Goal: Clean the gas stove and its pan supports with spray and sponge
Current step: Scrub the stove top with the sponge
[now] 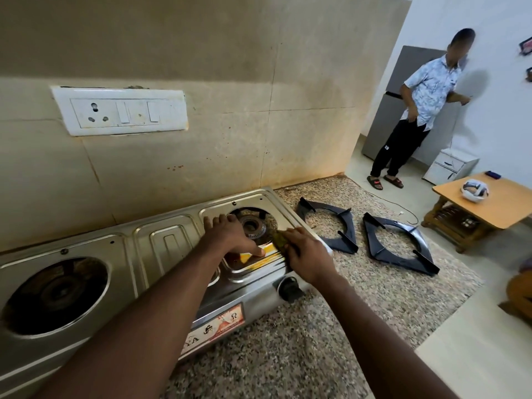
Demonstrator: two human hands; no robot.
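Note:
A steel two-burner gas stove (pixel 161 243) sits on the granite counter, both pan supports off. My left hand (pixel 230 234) rests flat on the stove top beside the right burner (pixel 254 226), fingers spread. My right hand (pixel 305 254) grips a green-and-yellow sponge (pixel 280 240) against the stove's right front rim. Two black pan supports (pixel 328 226) (pixel 400 243) lie on the counter to the right of the stove. No spray bottle is in view.
The left burner (pixel 57 295) sits in its open well. A black knob (pixel 289 287) projects from the stove front. A switchboard (pixel 121 110) hangs on the tiled wall. A person (pixel 423 108) stands by a fridge; a wooden table (pixel 489 205) stands at right.

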